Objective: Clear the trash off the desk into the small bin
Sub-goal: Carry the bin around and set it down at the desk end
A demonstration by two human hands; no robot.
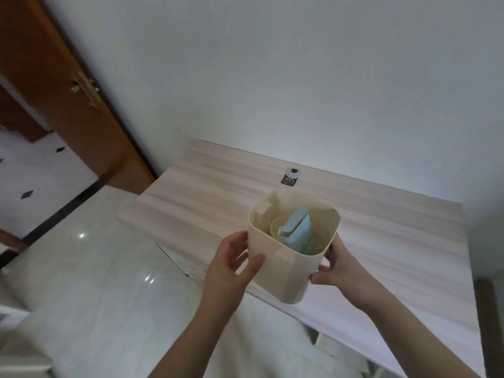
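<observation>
A small cream plastic bin point(283, 271) is held between both hands over the front-left edge of the light wooden desk point(381, 241). Inside it I see a pale blue carton point(296, 230) and a cream paper cup point(276, 227) leaning against the wall. My left hand point(231, 266) presses on the bin's left side, thumb on the front wall. My right hand point(334, 268) grips the right side, fingers wrapped around the far wall. Whether the bin's base touches the desk I cannot tell.
A round cable grommet point(293, 171) and a small dark sticker point(289, 180) sit near the desk's back edge by the white wall. A brown wooden door point(68, 85) stands at the left. Glossy tiled floor point(95, 268) lies left of the desk.
</observation>
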